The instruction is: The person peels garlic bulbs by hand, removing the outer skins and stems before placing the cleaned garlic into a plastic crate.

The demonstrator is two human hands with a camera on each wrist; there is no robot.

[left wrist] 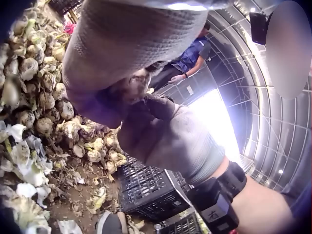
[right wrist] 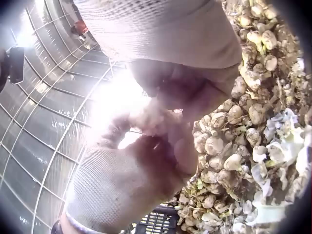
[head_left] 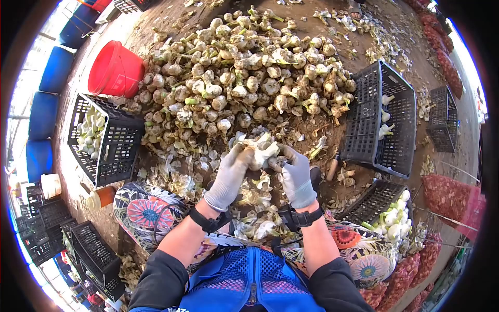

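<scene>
In the head view both hands wear pale knit gloves and meet over the front of a large heap of garlic bulbs [head_left: 249, 73]. My left hand [head_left: 227, 178] grips a garlic bulb [head_left: 258, 154] with loose pale skin about it. On the bulb's other side, the thumb and fingers of my right hand [head_left: 298, 180] pinch its stem end. Gloved fingers hide much of this bulb in both wrist views. Peeled skins [head_left: 260, 195] litter the ground below the hands. A wooden handle [head_left: 333, 168] stands at the right, beside a black crate.
Black crates holding garlic stand left [head_left: 122, 148] and right [head_left: 358, 130], with another [head_left: 374, 200] by the right knee. Behind the left crate is a red bucket [head_left: 117, 70]. Red mesh sacks [head_left: 449, 200] lie far right. Another person [left wrist: 187, 63] appears in the left wrist view.
</scene>
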